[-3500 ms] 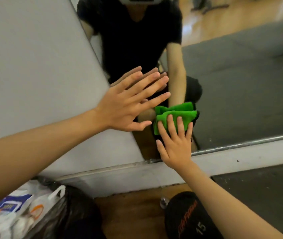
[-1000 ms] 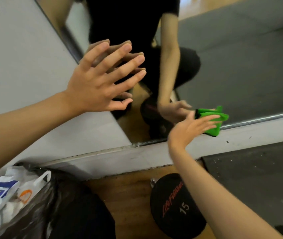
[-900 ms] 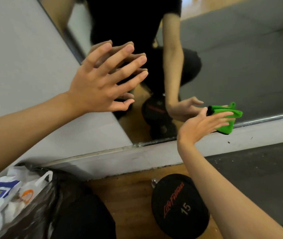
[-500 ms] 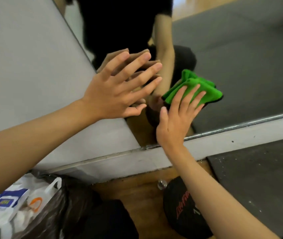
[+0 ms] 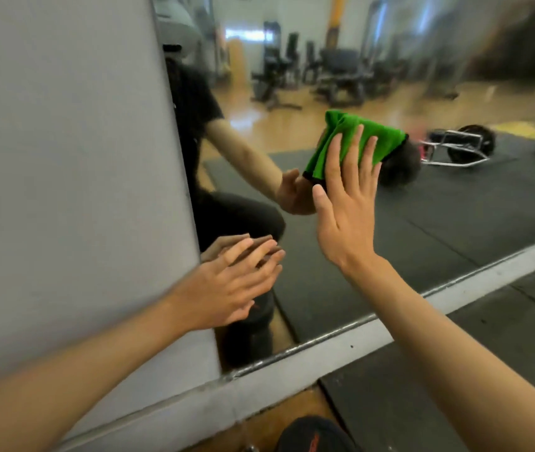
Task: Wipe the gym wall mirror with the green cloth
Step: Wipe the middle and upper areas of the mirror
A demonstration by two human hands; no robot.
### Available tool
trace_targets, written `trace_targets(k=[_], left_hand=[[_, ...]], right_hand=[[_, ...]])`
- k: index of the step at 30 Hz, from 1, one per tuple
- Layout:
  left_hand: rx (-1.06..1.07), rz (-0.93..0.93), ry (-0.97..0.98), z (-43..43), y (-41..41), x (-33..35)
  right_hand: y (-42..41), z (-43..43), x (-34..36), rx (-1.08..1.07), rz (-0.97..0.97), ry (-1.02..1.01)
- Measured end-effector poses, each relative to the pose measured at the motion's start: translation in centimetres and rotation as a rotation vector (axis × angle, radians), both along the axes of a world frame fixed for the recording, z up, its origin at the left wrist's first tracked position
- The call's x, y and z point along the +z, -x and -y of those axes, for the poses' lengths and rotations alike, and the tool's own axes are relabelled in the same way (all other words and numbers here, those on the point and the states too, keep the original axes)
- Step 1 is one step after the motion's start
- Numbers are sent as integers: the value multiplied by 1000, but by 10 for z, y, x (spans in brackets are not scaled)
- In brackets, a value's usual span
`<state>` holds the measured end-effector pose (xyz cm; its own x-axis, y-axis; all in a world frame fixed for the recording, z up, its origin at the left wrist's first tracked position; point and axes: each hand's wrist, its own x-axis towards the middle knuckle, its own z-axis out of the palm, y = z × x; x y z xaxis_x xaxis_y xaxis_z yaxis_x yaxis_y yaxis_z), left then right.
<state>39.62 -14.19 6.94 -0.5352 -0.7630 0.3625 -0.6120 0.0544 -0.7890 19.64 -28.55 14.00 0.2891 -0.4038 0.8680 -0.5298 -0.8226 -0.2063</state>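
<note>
The wall mirror (image 5: 439,230) fills the right of the view and reflects a gym floor and a crouching person. The folded green cloth (image 5: 380,141) lies flat against the glass, up and right of centre. My right hand (image 5: 346,207) presses it there with straight, spread fingers. My left hand (image 5: 230,285) is flat and spread near the mirror's left edge, low down, fingertips at the glass beside the grey wall (image 5: 64,174).
A metal strip (image 5: 325,337) runs along the mirror's bottom above a pale baseboard. A black 15 dumbbell head (image 5: 311,435) lies on the wooden floor at the bottom edge. A dark rubber mat (image 5: 455,370) covers the floor to the right.
My right hand has slid the cloth up and to the right on the glass. The view has tilted upward, so my left hand now sits lower in frame, and the bags are out of view.
</note>
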Motion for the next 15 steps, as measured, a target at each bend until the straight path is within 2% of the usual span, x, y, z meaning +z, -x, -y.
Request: trace_targets(k=[2,6,9,15], left_hand=[[-7,-42,-46,1,-1,2],[-69,114,63,2,-2,-3],[-71,141,101,2,-5,-1],[-97,55,77,-2,-2,5]], right_hand=[[3,3,22,-29,-31,58],[21,20,49,-88,-111,164],[34,35,62,-126,-156,213],[52,52,68,-106,-234,286]])
